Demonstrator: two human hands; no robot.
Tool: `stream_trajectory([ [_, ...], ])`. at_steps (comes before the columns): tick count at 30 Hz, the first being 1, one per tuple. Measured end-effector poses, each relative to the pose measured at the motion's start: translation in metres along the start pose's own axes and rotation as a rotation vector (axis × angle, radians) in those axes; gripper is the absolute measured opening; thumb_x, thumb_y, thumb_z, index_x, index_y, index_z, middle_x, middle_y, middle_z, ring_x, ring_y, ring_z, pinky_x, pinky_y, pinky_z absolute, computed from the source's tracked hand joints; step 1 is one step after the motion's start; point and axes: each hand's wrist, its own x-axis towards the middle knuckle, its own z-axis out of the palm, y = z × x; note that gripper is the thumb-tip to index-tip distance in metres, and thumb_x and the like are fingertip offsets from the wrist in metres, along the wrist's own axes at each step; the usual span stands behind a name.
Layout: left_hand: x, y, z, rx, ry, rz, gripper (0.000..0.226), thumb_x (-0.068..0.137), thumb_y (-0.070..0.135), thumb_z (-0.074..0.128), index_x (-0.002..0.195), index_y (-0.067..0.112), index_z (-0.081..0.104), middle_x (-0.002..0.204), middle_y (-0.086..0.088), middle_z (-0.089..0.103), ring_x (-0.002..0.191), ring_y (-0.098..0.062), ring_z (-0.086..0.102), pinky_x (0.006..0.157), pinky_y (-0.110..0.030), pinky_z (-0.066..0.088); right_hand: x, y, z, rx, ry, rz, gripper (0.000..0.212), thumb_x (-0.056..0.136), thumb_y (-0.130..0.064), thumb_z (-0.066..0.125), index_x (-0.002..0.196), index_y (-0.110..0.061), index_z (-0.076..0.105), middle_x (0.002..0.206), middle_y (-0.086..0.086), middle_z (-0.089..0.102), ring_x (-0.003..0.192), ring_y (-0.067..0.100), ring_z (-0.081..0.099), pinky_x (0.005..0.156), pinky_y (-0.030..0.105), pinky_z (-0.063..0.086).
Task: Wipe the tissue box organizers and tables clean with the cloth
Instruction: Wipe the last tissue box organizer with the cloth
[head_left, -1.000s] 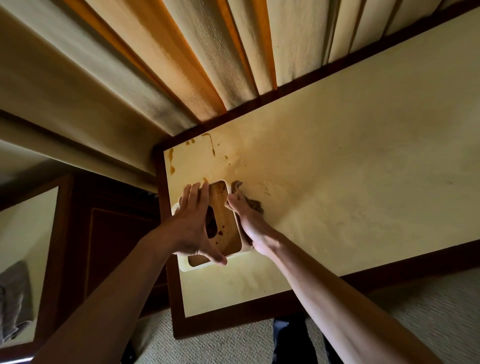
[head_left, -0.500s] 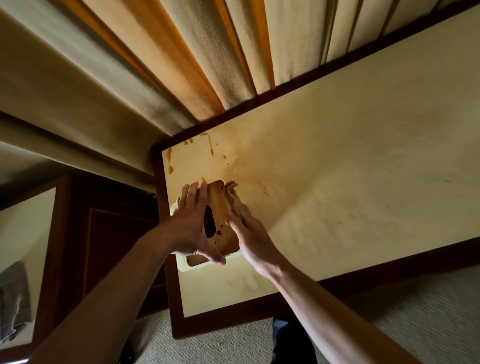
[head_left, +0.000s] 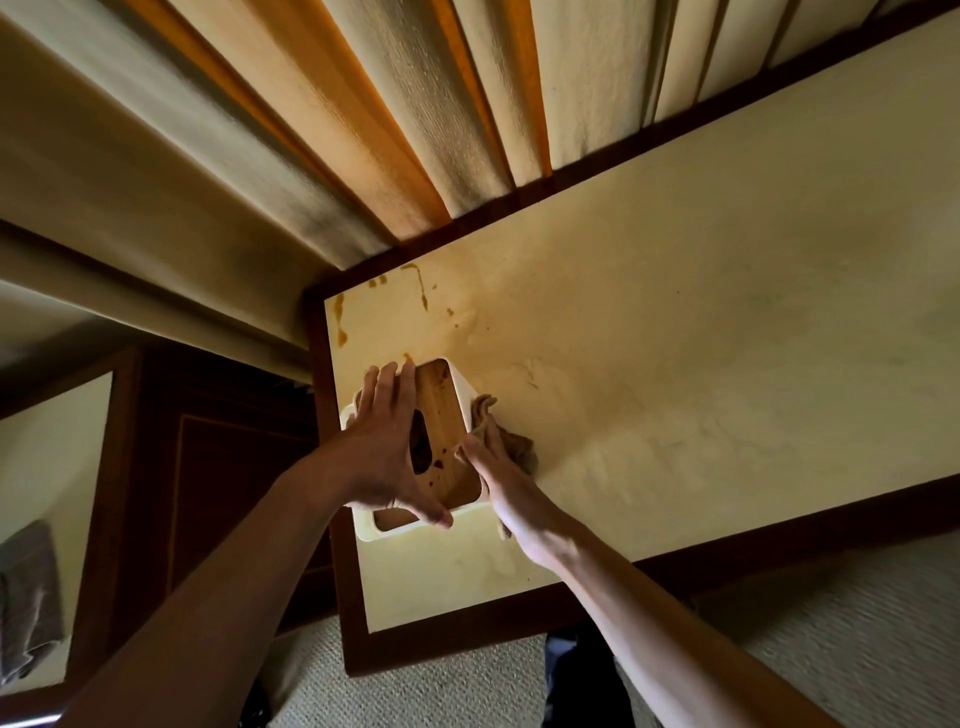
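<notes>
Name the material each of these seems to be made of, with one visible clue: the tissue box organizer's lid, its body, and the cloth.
Lid: probably wood or bamboo, with brown lengthwise grain and dark spots.
Tissue box organizer body: likely plastic, cream, smooth, with rounded corners.
Cloth: soft woven fabric, tan, crumpled in folds under the right hand.

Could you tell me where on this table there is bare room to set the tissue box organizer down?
The table is bare across its right stretch, between the curtains and the near dark edge. The left end is crowded: tissue box organizer, left hand, right hand pressing the cloth, with brown stains in the far corner.
</notes>
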Motion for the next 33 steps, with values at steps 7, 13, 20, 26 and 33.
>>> stream_trajectory([
  [7,-0.001,0.003,-0.001,0.023,-0.001,-0.006,0.169,0.045,0.072,0.086,0.141,0.025,-0.045,0.150,0.008,-0.049,0.136,-0.023,-0.048,0.121,-0.059,0.001,0.028,-0.018,-0.005,-0.039,0.000,0.035,0.019,0.103,-0.046,0.038,0.112,-0.038,0.052,0.117,-0.016,0.056,0.120,0.006,0.045,0.120,0.042,0.020],
  [13,-0.001,0.002,-0.001,0.024,-0.004,0.003,0.169,0.045,0.072,0.086,0.141,0.026,-0.045,0.149,0.008,-0.051,0.134,-0.023,-0.049,0.120,-0.061,0.002,0.049,-0.034,0.003,-0.181,0.077,-0.114,0.048,0.102,-0.044,0.042,0.146,-0.027,0.034,0.142,-0.003,0.044,0.126,0.008,0.040,0.108,0.036,0.031],
  [20,-0.001,0.004,-0.001,0.021,-0.006,-0.008,0.169,0.046,0.072,0.086,0.139,0.027,-0.047,0.148,0.008,-0.051,0.135,-0.022,-0.049,0.120,-0.058,0.000,0.030,-0.034,0.005,-0.095,0.068,-0.255,0.029,0.106,-0.028,0.037,0.131,-0.033,0.052,0.135,0.005,0.056,0.116,0.003,0.056,0.109,0.024,0.039],
  [26,0.000,0.001,0.000,0.005,-0.009,0.005,0.170,0.043,0.074,0.086,0.140,0.027,-0.046,0.149,0.008,-0.050,0.136,-0.024,-0.047,0.120,-0.061,0.004,-0.005,0.000,0.004,-0.011,-0.022,-0.221,0.032,0.105,-0.030,0.033,0.135,-0.038,0.040,0.145,-0.009,0.039,0.125,-0.014,0.042,0.098,0.006,0.035],
  [33,0.001,-0.001,0.002,0.014,0.004,0.011,0.169,0.045,0.074,0.085,0.141,0.027,-0.045,0.150,0.009,-0.050,0.137,-0.023,-0.047,0.121,-0.060,0.003,-0.008,0.019,-0.005,0.025,0.012,-0.088,0.035,0.090,-0.058,0.040,0.103,-0.027,0.050,0.073,-0.028,0.057,0.070,-0.010,0.055,0.061,0.005,0.042],
])
